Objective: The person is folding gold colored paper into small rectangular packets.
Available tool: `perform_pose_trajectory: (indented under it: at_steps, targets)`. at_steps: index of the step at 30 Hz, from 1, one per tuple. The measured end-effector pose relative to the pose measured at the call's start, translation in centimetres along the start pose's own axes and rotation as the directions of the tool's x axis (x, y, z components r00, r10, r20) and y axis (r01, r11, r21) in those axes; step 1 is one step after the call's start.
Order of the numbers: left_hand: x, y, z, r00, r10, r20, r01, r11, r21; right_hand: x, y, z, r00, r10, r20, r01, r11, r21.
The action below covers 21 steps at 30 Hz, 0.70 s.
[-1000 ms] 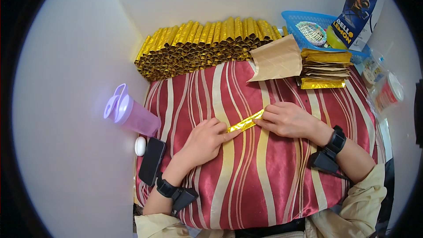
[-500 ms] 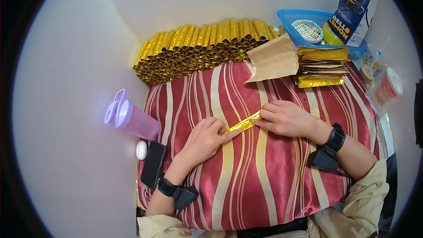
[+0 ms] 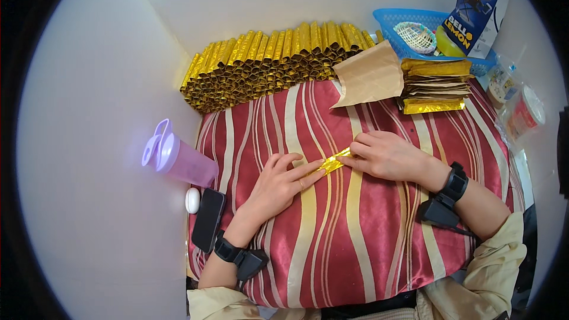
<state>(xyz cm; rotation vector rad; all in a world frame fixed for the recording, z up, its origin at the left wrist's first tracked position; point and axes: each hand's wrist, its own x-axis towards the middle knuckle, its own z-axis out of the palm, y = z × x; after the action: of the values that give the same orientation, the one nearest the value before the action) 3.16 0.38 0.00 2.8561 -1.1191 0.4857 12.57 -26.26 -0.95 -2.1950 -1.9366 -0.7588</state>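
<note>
A narrow folded strip of gold foil paper [image 3: 332,165] lies slantwise on the striped cloth between my hands. My right hand [image 3: 382,157] pinches its upper right end, fingers bent and pressed together. My left hand [image 3: 278,184] is at the lower left end, its fingers stretched and apart, with the fingertips resting on the foil. The left hand's fingers cover part of that end. Beyond my hands, many gold foil paper tubes [image 3: 255,65] are stacked against the back wall. A brown paper sheet [image 3: 370,77] lies beside a pile of folded gold foil sheets [image 3: 435,86].
A purple bottle [image 3: 186,163] leans at the left, near a white oval case [image 3: 192,200] and a black phone [image 3: 208,220]. At the back right stand a blue basket [image 3: 391,21] holding a small woven basket [image 3: 415,37] and a printed card [image 3: 474,6], with plastic cups [image 3: 524,112] beside it.
My left hand's fingers have lifted and spread, and their tips have shifted along the strip toward my right hand. The right hand stays at its end. The view has shifted slightly.
</note>
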Motion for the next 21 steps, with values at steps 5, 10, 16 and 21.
perform_pose_trajectory:
  at_steps: [5, 10, 16, 21]
  targets:
    - [0.11, -0.14, 0.16, 1.000, -0.027, -0.002, 0.027, 0.998, -0.058, 0.02, -0.04, -0.08, 1.000, 0.005, 0.014, -0.005, 1.000, -0.005]
    - [0.26, 0.02, 0.11, 0.984, -0.166, 0.066, 0.176, 0.962, -0.208, 0.09, -0.04, -0.21, 1.000, 0.002, 0.031, -0.002, 1.000, 0.006]
    - [0.03, -0.35, 0.33, 0.988, -0.122, 0.094, 0.146, 0.937, -0.316, 0.15, -0.28, -0.41, 0.998, 0.029, 0.063, -0.031, 0.999, 0.037]
    - [0.02, -0.35, 0.39, 0.993, -0.066, 0.103, 0.084, 0.980, -0.179, 0.00, -0.19, -0.27, 0.997, 0.054, 0.055, -0.057, 0.997, 0.054]
